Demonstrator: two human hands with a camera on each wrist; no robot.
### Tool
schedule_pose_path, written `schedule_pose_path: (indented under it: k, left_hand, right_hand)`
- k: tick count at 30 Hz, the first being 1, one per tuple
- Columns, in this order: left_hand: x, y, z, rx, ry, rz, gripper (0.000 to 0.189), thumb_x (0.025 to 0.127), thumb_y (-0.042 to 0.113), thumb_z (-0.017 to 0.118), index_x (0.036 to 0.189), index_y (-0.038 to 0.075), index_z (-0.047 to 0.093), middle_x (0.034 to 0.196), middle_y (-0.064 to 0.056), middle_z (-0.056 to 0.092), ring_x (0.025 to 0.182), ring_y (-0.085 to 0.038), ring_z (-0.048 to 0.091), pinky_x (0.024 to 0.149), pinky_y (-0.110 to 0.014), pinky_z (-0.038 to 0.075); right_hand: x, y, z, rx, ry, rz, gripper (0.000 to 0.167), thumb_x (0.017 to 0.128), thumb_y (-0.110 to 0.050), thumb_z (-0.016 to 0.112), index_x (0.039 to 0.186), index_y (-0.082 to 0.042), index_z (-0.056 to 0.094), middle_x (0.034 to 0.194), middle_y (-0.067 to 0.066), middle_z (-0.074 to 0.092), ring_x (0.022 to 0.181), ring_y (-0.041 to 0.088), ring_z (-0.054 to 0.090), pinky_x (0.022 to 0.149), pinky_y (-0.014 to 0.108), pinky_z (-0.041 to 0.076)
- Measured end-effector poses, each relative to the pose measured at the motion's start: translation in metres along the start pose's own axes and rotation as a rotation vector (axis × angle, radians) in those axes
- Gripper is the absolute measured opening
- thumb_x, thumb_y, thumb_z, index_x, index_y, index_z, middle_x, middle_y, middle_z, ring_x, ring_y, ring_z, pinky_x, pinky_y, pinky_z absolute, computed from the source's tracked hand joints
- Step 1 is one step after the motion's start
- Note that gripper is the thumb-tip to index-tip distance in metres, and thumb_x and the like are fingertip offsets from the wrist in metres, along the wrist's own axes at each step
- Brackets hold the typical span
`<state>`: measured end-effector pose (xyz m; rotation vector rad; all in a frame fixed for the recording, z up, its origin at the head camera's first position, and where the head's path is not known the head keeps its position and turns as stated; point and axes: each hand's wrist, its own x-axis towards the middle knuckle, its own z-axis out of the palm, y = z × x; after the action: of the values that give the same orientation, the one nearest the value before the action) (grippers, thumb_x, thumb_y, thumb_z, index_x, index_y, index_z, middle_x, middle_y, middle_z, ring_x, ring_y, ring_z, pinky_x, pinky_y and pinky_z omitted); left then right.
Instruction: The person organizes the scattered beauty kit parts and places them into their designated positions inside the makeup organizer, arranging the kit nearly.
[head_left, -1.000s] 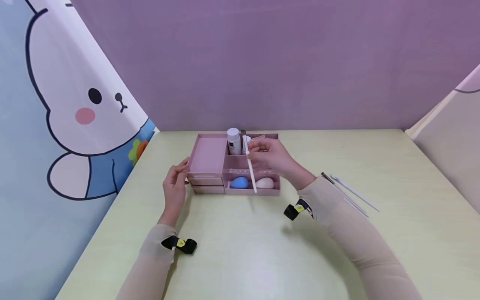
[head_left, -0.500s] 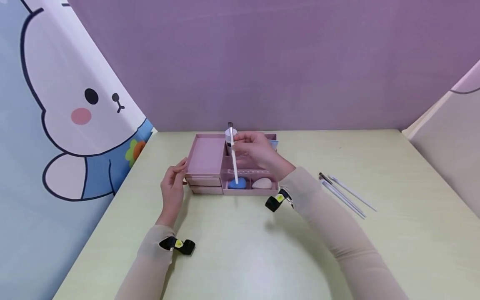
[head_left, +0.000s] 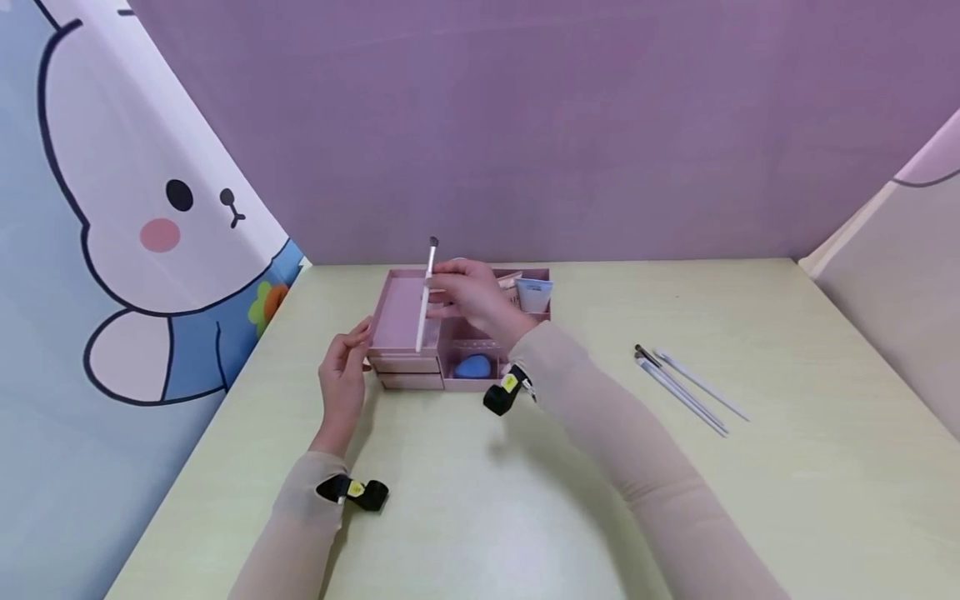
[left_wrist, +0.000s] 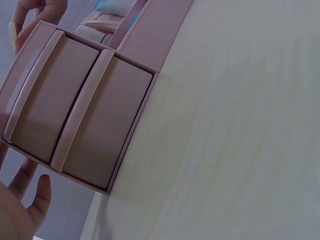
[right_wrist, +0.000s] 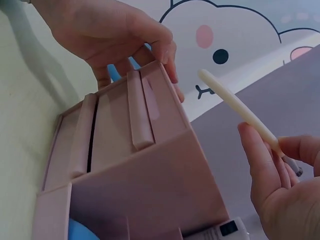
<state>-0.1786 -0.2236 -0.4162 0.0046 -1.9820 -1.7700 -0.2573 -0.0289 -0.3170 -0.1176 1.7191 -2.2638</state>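
Makeup brush (head_left: 422, 321) hangs over the left part of the pink organizer (head_left: 408, 382), dark bristle end up and far, pale handle slanting down and near. I have it in my right hand (head_left: 480, 296), whose grip pinches it between thumb and fingertips. My right wrist feed shows the brush in the air, apart from the organizer's edge; I cannot tell how high it is above the flat top tray (head_left: 397, 312). My left hand (head_left: 343, 375) rests at the organizer's left side, fingers loosely spread against the wall, which I take as steadying.

I judge the step in hand to be setting this brush down on the tray; the loose brushes (head_left: 682, 397) lying to the right on the worktop (head_left: 450, 500) probably come after. As I read it, the next move calls for tipping the brush nearer level, lowering it inside the rim, then parting thumb and fingers. Its handle could catch the near rim or roll once free. The blue sponge (head_left: 472, 367), in a near compartment, needs no touching.
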Motion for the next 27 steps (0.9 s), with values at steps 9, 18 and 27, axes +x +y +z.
schedule_pose_path:
  k: [9, 18, 27]
  left_hand:
    - [0.001, 0.0, -0.002, 0.003, -0.003, 0.0, 0.023, 0.104, 0.012, 0.047, 0.11, -0.006, 0.058, 0.138, -0.006, 0.06, 0.115, -0.007, 0.058, 0.072, -0.021, 0.046]
    - [0.002, -0.003, -0.007, 0.012, 0.019, 0.008, 0.021, 0.104, 0.01, 0.047, 0.111, -0.006, 0.06, 0.137, -0.007, 0.061, 0.115, -0.008, 0.058, 0.071, -0.02, 0.046]
    - [0.0, -0.003, -0.01, 0.007, 0.007, -0.014, 0.021, 0.104, 0.011, 0.046, 0.112, -0.002, 0.061, 0.138, -0.004, 0.06, 0.117, -0.012, 0.058, 0.073, -0.022, 0.047]
  right_hand:
    - [0.012, 0.006, 0.025, 0.004, 0.067, -0.024, 0.03, 0.094, 0.004, 0.062, 0.123, 0.009, 0.059, 0.105, 0.018, 0.067, 0.073, 0.02, 0.066, 0.067, 0.035, 0.059]
    - [0.023, 0.015, 0.048, -0.078, 0.112, 0.002, 0.024, 0.09, 0.007, 0.064, 0.113, 0.009, 0.063, 0.099, 0.021, 0.071, 0.065, 0.02, 0.066, 0.065, 0.037, 0.059]
    - [0.028, 0.017, 0.05, -0.226, 0.017, 0.111, 0.028, 0.092, 0.006, 0.061, 0.12, 0.011, 0.061, 0.08, 0.019, 0.068, 0.056, 0.02, 0.063, 0.058, 0.032, 0.058]
